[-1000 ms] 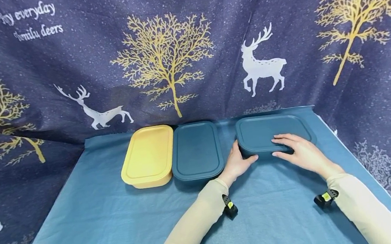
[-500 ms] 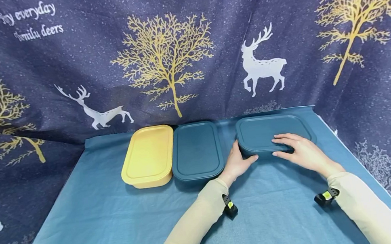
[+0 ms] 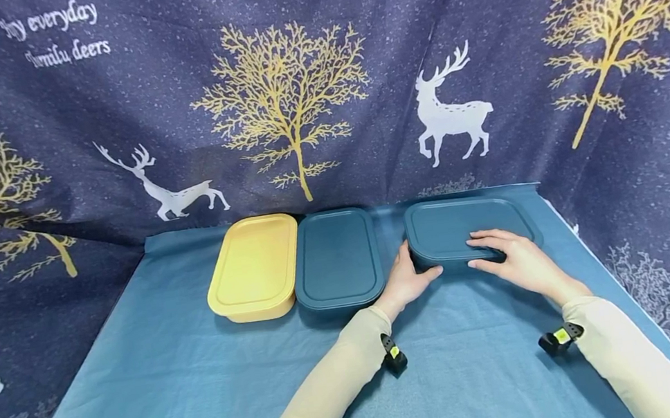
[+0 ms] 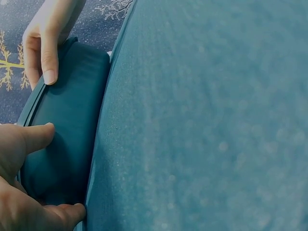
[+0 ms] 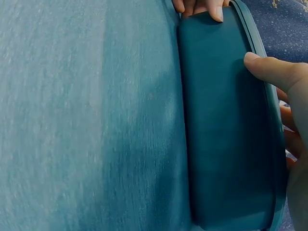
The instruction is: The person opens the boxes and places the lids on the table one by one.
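Note:
A dark blue food container (image 3: 450, 223) with its lid on lies lengthwise at the back right of the table. My left hand (image 3: 407, 282) holds its left end, the thumb against the front wall and the fingers at the short side. Over the front edge, toward the right, my right hand (image 3: 523, 266) grips the lid's rim. Its thumb shows just under the rim in the right wrist view, while the other fingers lie over the lid. In the left wrist view the container's front wall (image 4: 72, 106) stands on the cloth between both hands.
Left of my left hand stand a second dark blue lidded container (image 3: 337, 257) and a yellow lidded container (image 3: 254, 264), side by side. A blue cloth (image 3: 196, 407) covers the table. Behind it hangs a dark fabric (image 3: 363, 129) printed with trees and deer.

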`<state>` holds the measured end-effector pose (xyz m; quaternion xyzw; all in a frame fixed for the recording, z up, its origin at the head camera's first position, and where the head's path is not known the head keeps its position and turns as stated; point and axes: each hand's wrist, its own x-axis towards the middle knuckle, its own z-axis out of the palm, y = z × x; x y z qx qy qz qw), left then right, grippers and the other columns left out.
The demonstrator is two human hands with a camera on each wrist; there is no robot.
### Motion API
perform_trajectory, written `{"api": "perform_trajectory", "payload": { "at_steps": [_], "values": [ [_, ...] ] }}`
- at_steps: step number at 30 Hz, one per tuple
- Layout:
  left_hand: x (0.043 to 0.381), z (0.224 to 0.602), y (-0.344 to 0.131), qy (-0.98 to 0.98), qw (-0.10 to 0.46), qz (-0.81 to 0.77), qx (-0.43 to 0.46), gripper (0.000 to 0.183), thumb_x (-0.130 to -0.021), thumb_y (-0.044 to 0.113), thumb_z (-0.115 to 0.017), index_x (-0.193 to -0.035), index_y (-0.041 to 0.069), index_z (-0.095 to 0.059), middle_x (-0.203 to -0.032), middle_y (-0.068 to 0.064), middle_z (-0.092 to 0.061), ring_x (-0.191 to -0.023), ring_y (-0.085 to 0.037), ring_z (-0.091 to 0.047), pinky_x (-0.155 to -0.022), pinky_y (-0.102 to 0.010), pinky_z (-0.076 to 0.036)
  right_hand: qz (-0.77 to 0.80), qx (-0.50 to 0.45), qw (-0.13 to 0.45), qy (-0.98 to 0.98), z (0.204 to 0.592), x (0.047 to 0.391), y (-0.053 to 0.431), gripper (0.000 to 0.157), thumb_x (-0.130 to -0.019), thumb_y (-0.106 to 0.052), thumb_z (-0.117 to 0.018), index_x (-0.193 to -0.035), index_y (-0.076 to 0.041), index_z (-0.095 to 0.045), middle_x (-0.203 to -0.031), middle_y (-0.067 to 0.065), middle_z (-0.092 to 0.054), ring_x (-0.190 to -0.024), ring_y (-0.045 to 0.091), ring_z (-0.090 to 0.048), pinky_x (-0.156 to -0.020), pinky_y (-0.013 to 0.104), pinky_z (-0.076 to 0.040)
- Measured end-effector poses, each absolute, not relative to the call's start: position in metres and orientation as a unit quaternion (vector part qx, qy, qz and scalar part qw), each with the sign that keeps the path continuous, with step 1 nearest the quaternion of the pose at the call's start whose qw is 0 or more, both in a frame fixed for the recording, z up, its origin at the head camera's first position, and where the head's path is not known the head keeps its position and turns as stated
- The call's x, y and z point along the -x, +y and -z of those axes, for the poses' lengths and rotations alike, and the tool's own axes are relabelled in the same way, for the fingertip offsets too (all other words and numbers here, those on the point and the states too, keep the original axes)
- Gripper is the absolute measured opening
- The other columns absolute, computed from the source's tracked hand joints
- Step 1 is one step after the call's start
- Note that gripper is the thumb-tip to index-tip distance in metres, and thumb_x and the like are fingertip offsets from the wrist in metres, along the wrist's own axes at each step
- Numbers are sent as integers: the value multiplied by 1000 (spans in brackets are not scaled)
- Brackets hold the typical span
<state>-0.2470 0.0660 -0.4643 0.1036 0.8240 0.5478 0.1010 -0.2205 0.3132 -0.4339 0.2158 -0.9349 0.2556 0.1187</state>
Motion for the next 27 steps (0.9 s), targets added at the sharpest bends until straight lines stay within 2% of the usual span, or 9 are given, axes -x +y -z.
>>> {"api": "perform_trajectory", "payload": {
  "at_steps": [10,20,27],
  "values": [
    [247,463,66,825,103,-546,-105,91,-95,32,-73,-162,9,-16,-163,-15,-25,-149,-30,-29,-115,-48,-34,-264,-209,113,-935,434,220,314,49,-93,-41,-73,-132,-10,-68,-143,14,-56,-129,40,-52,-97,60,-46],
    [247,465,66,825,102,-546,-104,90,-95,32,-73,-161,8,-17,-163,-15,-26,-148,-30,-29,-115,-49,-35,-273,-224,106,-930,435,219,316,39,-95,-37,-71,-129,-16,-71,-146,13,-54,-132,40,-49,-95,59,-47],
    [247,463,66,828,102,-542,-103,90,-95,32,-73,-161,9,-18,-163,-15,-27,-148,-31,-30,-114,-49,-36,-274,-221,97,-931,433,219,317,40,-96,-38,-70,-130,-17,-71,-147,13,-53,-133,41,-48,-97,60,-46]
  ]
}}
